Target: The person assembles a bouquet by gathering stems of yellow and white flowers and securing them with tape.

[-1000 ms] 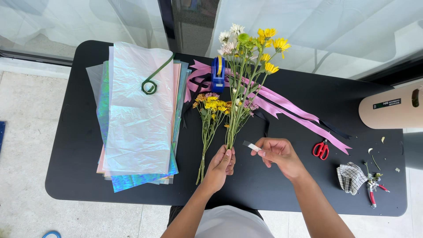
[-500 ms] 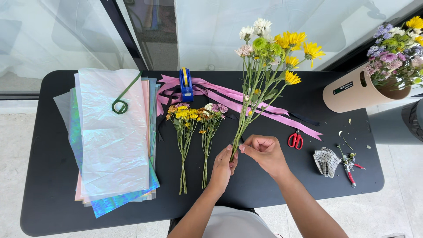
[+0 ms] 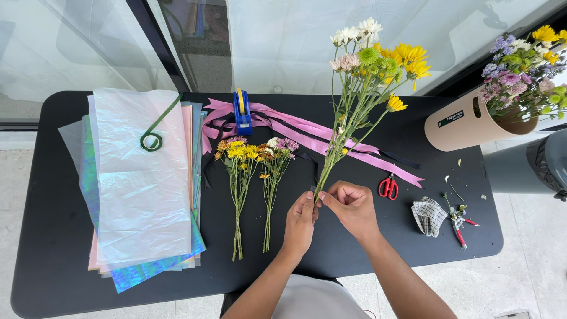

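My left hand (image 3: 300,221) grips the lower stems of a tall bunch of flowers (image 3: 366,77) with yellow, white and green heads, held upright above the black table (image 3: 53,248). My right hand (image 3: 352,207) pinches the same stems just beside the left, fingers closed on them. Two small bunches of yellow and pink flowers (image 3: 251,177) lie flat on the table to the left of my hands.
A stack of clear and iridescent wrapping sheets (image 3: 139,189) with a coil of green wire (image 3: 155,133) lies at left. Pink ribbons (image 3: 331,139) and a blue tape dispenser (image 3: 241,111) sit behind. Red scissors (image 3: 388,186), a checked cloth (image 3: 429,216), pruners (image 3: 458,227) and a beige tube of flowers (image 3: 472,118) are at right.
The view has shifted, with the table now lower and further left in frame. My right hand has closed in on the stems next to my left; the bunch stands more upright.
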